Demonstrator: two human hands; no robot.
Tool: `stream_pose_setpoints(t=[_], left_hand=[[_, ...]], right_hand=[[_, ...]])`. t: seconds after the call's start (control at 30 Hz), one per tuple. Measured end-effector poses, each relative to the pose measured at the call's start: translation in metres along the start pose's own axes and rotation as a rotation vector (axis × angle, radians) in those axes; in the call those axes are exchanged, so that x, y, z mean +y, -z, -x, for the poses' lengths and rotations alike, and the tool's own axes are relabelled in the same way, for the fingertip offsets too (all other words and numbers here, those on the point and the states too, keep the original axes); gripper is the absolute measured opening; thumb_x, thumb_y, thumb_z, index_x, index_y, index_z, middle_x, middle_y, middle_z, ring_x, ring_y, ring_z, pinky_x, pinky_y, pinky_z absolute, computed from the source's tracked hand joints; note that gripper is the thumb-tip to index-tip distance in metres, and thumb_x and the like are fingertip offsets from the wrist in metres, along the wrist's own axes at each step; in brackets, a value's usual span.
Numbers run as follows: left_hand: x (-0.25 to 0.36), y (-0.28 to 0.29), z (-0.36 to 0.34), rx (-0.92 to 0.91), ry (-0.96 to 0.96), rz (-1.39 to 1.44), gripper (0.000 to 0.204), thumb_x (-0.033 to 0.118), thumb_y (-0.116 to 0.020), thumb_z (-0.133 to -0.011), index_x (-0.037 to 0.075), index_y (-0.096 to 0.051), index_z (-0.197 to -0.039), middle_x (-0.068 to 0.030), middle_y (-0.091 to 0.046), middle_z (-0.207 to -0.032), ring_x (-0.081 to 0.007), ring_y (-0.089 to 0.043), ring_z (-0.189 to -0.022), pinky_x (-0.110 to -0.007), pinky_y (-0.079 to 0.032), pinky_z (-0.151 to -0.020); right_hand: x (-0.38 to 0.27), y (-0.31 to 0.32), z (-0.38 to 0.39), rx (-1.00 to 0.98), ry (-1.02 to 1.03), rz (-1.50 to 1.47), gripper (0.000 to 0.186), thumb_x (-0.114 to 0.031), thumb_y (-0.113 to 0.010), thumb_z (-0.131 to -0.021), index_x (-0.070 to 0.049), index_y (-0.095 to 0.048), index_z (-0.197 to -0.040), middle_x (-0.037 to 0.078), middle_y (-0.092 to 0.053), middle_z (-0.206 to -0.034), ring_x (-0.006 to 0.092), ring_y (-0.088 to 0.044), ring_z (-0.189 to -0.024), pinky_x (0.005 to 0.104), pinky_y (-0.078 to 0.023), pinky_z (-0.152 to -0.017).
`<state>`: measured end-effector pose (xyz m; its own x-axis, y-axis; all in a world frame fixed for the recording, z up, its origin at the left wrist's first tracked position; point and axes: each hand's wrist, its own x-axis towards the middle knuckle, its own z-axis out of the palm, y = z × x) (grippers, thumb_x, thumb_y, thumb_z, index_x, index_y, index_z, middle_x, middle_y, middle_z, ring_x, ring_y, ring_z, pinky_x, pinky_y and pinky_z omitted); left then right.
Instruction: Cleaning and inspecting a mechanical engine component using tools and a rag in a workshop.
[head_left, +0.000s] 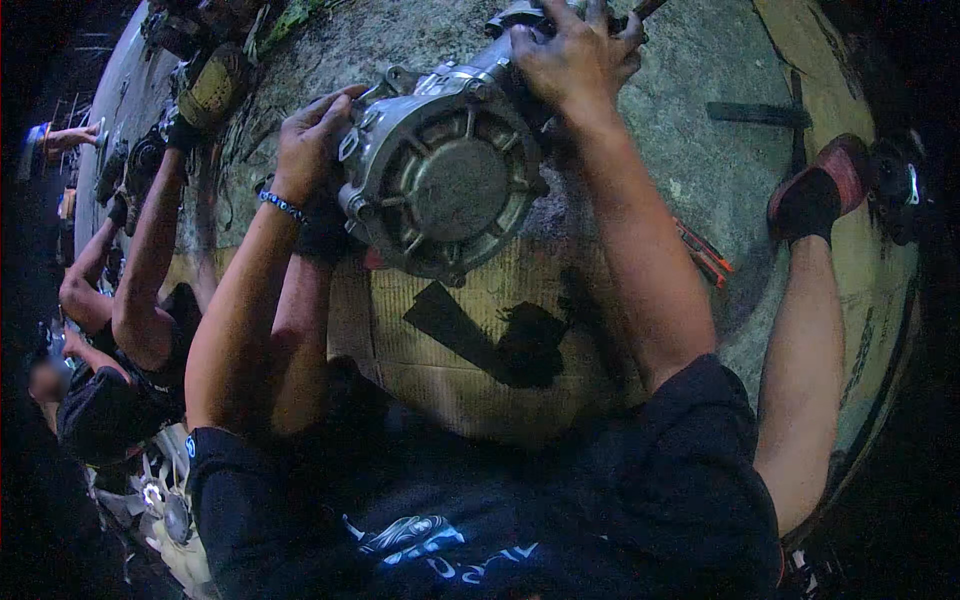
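Note:
A grey cast-metal housing [462, 190] with a round, ribbed end face is tilted up between my hands, its ribbed end toward me. My left hand [315, 145] grips its left side, thumb and fingers along the rim. My right hand [582, 60] is bent over the narrower far end, where the fingers partly hide what they hold. A thin brown rod [648, 8] sticks out just past those fingers; whether I hold it cannot be made out. Under the housing lies a sheet of cardboard [400, 350] with a dark, flat strip [455, 325] on it.
Red-handled pliers [706, 255] lie on the grey concrete floor [690, 170], right of my right forearm. Farther right is a dark cross-shaped bar [760, 115]. My legs are spread on both sides, with a red shoe [838, 180] at right. Another person [110, 400] sits at left among dark parts.

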<state>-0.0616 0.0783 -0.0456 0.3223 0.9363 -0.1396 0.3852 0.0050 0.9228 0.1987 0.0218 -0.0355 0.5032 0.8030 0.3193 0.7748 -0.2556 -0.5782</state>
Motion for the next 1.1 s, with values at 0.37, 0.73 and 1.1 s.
stream_pose_setpoints(t=[0.37, 0.73, 1.1], left_hand=[[-0.016, -0.003, -0.021, 0.054, -0.07, -0.106, 0.035, 0.031, -0.057, -0.092, 0.004, -0.067, -0.111, -0.0066, -0.067, -0.106, -0.0141, -0.058, -0.096, -0.026, -0.044, -0.086], [-0.052, 0.023, -0.029, 0.051, -0.306, -0.403, 0.027, 0.021, -0.05, -0.095, 0.01, -0.066, -0.113, -0.0104, -0.066, -0.11, -0.0178, -0.059, -0.108, -0.03, -0.044, -0.092], [0.008, -0.041, 0.027, 0.372, -0.195, -0.148, 0.028, 0.025, -0.058, -0.092, 0.002, -0.069, -0.103, -0.0083, -0.07, -0.09, -0.0148, -0.062, -0.08, -0.026, -0.047, -0.075]], right_hand=[[0.216, 0.061, 0.122, 0.219, -0.332, -0.058, 0.033, -0.014, -0.064, -0.071, -0.004, -0.065, -0.102, 0.017, -0.067, -0.098, 0.0319, -0.065, -0.091, 0.0351, -0.05, -0.079], [0.258, 0.037, -0.011, -0.066, -0.525, 0.216, 0.068, -0.047, -0.066, -0.072, -0.018, -0.05, -0.131, 0.016, -0.062, -0.116, 0.0349, -0.059, -0.107, 0.0458, -0.046, -0.09], [0.284, 0.065, -0.024, -0.135, -0.562, 0.274, 0.061, -0.04, -0.064, -0.075, -0.011, -0.052, -0.128, 0.019, -0.061, -0.117, 0.0354, -0.058, -0.109, 0.0445, -0.046, -0.092]])
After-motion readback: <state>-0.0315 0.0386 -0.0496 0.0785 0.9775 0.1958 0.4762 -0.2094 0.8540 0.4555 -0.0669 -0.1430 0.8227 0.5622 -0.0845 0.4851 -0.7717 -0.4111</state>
